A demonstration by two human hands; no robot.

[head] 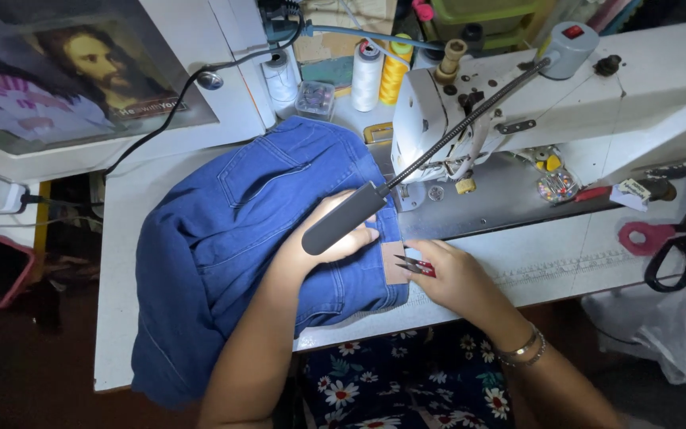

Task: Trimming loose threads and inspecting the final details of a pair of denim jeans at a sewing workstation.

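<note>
Blue denim jeans point(224, 238) lie spread over the white sewing table point(121, 238), one back pocket facing up. My left hand point(323, 238) presses flat on the denim near its waistband, partly hidden under a dark gooseneck lamp head point(343, 218). My right hand point(454, 278) holds small red-handled thread snips point(416, 266), their tips at a brown patch point(393, 262) on the waistband. The white sewing machine point(565, 103) stands just behind both hands.
Thread spools, white point(367, 75) and yellow point(395, 75), stand behind the machine. Large scissors with pink and black handles point(668, 238) lie at the right. A framed picture point(73, 71) sits at upper left. A plastic bag point(660, 326) hangs at the right.
</note>
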